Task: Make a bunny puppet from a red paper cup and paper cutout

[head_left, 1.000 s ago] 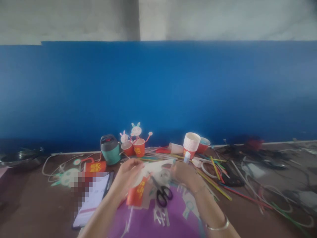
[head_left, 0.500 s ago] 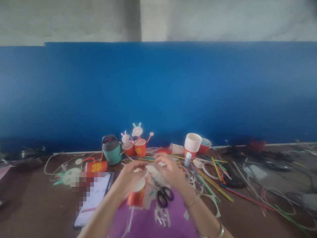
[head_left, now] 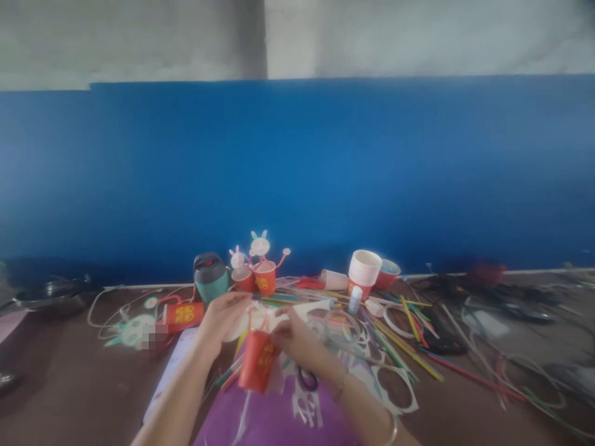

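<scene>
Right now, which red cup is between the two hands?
The front red cup, over the purple surface, by the right hand. One red cup lies left of the left hand; the rest are farther back.

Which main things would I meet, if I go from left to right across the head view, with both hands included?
Metal pan → red cup lying on its side → left hand → front red cup → right hand → stack of paper cups.
</scene>
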Action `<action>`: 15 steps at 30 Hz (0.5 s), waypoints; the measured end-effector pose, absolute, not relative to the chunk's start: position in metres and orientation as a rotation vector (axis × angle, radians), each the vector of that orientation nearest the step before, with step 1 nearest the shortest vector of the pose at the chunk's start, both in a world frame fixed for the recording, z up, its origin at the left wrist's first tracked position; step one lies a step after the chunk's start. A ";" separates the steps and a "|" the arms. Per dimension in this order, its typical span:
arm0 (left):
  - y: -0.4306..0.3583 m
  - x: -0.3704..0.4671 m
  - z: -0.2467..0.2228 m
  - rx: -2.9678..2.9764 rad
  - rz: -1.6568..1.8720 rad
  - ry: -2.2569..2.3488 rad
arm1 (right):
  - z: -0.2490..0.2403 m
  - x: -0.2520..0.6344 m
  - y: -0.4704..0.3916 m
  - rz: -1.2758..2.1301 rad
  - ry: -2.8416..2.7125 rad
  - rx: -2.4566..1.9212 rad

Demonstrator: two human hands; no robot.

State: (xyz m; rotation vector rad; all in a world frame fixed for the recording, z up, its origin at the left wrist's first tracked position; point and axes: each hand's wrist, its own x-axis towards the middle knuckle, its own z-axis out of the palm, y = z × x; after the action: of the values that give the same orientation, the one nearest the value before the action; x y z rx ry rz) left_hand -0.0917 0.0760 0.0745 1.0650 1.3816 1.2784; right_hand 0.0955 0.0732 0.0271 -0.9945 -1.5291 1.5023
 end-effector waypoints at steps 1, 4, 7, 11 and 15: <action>0.075 -0.092 0.075 1.061 1.275 1.349 | 0.028 0.095 0.072 1.491 -1.535 -0.977; 0.070 -0.095 0.084 1.071 1.220 1.229 | 0.041 0.099 0.069 1.380 -1.602 -1.002; 0.065 -0.096 0.094 1.105 1.153 1.053 | 0.059 0.107 0.064 1.217 -1.675 -1.041; 0.062 -0.084 0.094 1.224 1.053 0.923 | 0.074 0.114 0.058 1.188 -1.710 -0.945; 0.064 -0.066 0.082 1.317 0.988 0.987 | 0.083 0.116 0.052 1.079 -1.811 -0.946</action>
State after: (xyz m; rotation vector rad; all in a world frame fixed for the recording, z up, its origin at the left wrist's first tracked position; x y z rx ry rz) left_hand -0.0658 0.0642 0.0820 1.3175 0.9867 0.9881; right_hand 0.1155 0.0517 0.0834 -0.9460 -1.8113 1.0795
